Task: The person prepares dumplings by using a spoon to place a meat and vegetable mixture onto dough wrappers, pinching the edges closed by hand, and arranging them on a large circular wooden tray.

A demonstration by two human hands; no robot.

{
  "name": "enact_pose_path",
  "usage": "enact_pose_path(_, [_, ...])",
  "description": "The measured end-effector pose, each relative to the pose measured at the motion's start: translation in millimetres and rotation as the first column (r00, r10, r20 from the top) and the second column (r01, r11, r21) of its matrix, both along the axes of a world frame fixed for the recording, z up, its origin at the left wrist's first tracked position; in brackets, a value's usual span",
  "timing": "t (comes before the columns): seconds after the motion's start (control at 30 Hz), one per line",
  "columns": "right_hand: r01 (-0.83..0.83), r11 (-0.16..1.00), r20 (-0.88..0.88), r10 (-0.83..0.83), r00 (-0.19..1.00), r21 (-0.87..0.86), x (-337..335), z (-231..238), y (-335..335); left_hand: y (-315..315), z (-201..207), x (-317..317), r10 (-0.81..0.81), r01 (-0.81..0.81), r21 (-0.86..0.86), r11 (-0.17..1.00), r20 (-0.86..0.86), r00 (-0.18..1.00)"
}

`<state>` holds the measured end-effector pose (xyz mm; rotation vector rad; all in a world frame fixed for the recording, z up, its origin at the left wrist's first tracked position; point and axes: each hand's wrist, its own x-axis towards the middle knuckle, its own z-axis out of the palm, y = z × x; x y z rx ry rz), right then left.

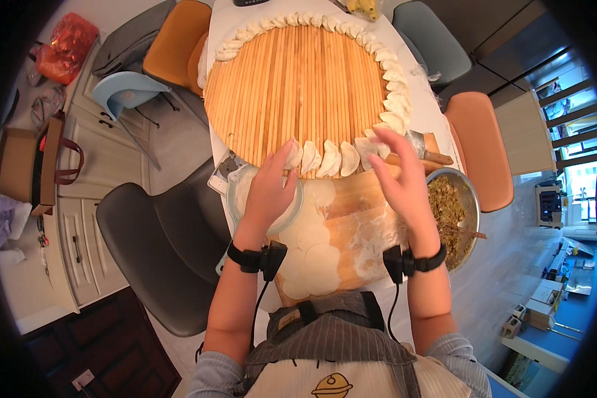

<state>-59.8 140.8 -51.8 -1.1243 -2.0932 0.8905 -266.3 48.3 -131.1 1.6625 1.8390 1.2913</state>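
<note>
Folded dumplings (331, 159) line the near edge of a round slatted wooden board (298, 93). My left hand (272, 182) hovers over a clear bowl of white flour (292, 215); its thumb and fingers are apart, the fingertips beside the leftmost dumpling of the near row. Whether they touch it I cannot tell. My right hand (404, 179) is open and holds nothing, fingers spread beside the dumplings at the row's right end. Between my forearms, round dough wrappers (312, 255) lie overlapping on a floury wooden cutting board (358, 192).
A metal bowl of chopped filling (448, 212) with chopsticks (467, 231) stands right of the cutting board. A wooden handle (438, 158) lies behind it. Chairs surround the table: black (172, 245), orange (176, 46), pink (481, 152) and grey (431, 43).
</note>
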Motion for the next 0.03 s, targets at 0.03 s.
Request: enact_pose_path(0.03, [0.005, 1.000, -0.004, -0.005, 1.000, 0.002, 0.8, -0.1, 0.7, 0.3, -1.4, 0.5, -0.008, 0.009, -0.036, 0.999, 0.026, 1.000])
